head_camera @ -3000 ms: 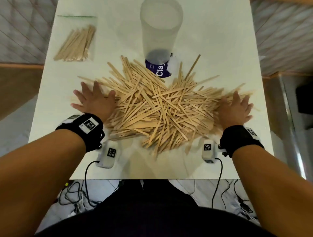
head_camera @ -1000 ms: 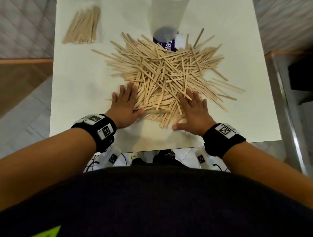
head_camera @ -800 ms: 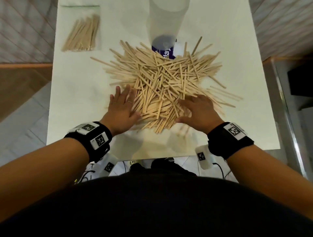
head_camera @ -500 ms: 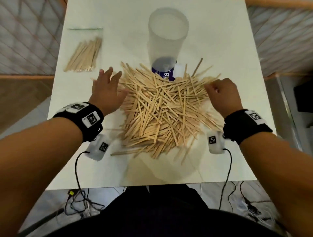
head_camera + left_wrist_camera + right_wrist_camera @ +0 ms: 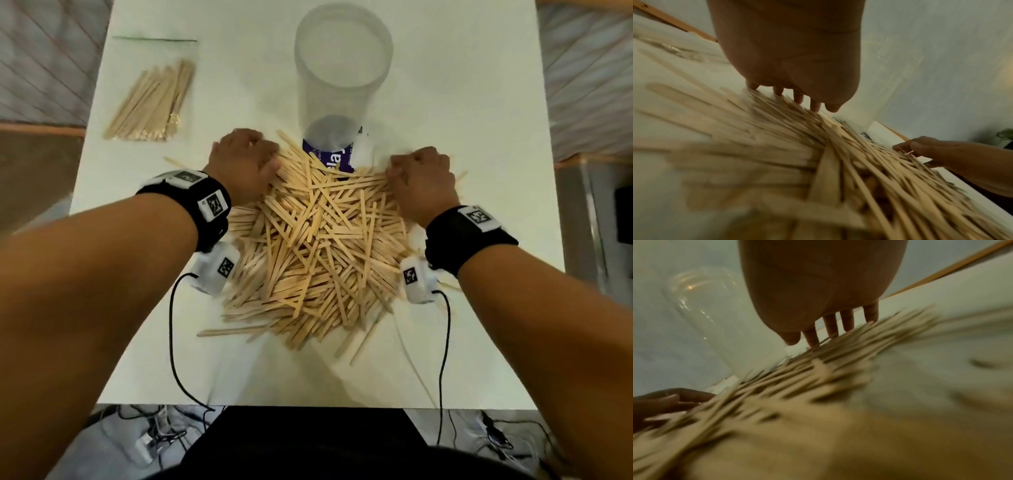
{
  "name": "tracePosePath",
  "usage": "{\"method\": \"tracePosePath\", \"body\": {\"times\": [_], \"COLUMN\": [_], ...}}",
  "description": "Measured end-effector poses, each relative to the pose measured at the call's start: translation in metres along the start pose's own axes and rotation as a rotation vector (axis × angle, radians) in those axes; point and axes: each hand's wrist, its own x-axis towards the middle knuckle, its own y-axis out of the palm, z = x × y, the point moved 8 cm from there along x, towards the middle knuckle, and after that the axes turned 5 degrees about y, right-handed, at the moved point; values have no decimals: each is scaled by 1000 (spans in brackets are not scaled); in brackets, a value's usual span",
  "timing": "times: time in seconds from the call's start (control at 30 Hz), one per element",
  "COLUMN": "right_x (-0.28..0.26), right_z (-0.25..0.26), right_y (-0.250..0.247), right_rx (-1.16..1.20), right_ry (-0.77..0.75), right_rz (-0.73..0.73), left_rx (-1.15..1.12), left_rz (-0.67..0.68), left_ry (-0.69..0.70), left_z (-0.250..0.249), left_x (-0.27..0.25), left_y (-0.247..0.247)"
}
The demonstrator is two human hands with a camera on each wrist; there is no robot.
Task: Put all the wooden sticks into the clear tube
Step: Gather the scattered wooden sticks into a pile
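Now both hands have moved from the near edge of the sticks (image 5: 318,253) to the far corners: the left hand (image 5: 244,163) and right hand (image 5: 422,180) rest fingertips-down on the heap, fingers bent, gripping nothing I can make out. The heap looks tighter than three seconds ago, so gathering seems nearly done and grabbing bundles can follow. Behind it on the worktop (image 5: 462,102), the tube (image 5: 342,72) stands upright and empty. A bag (image 5: 154,92) holds more sticks.

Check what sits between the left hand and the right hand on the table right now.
In the head view, the far part of the wooden stick pile spans from left hand to right hand, with the clear tube base and purple label just behind.
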Motion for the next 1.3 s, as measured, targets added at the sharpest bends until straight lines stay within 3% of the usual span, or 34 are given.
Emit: {"method": "tracePosePath", "body": {"times": [0.17,0.23,0.33,0.43,0.6,0.77,0.83,0.93,1.07,1.17,1.3], "right_x": [-37,-42,-43,-44,-48,-70,-77,-90,-99,-93,-80], "right_z": [18,14,-29,-73,-51,-12,-1,3,36,63,75], "right_y": [22,19,-4,-2,26,36,29,13,-4,6,20], "right_rx": [50,63,124,155,242,369,377,279,165,-55,-247], "right_ry": [-100,-104,98,264,256,265,218,168,-37,-229,-357], "right_rz": [-17,-66,-188,-103,37,130,167,189,223,346,422], "left_rx": [-180,-165,-80,-155,-253,-458,-462,-197,-37,-30,-68], "left_rz": [30,-23,-128,-91,-37,43,139,216,284,265,108], "left_ry": [16,-9,-218,-388,-240,-203,-129,-1,-25,-111,-101], "left_z": [-26,-24,8,47,27,-10,-20,-27,-31,-34,-38], "left_x": [-28,-36,-48,-64,-71,-75,-78,-94,-119,-125,-122], "left_y": [17,16,2,10,32,40,41,33,49,62,49]}}
